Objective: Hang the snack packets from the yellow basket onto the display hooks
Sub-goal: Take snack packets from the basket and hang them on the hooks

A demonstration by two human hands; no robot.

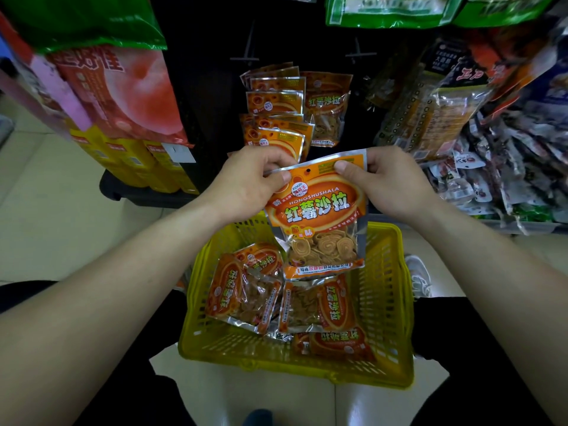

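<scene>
— How many in the yellow basket [384, 272]?
— Four orange snack packets [319, 302] show, lying flat. A fifth packet [319, 216] hangs above, its top corners pinched by the left hand [246, 186] and right hand [396, 186].
— Around it?
— Pale tiled floor [46, 210]; a shop rack with hung packets [327, 109].
</scene>
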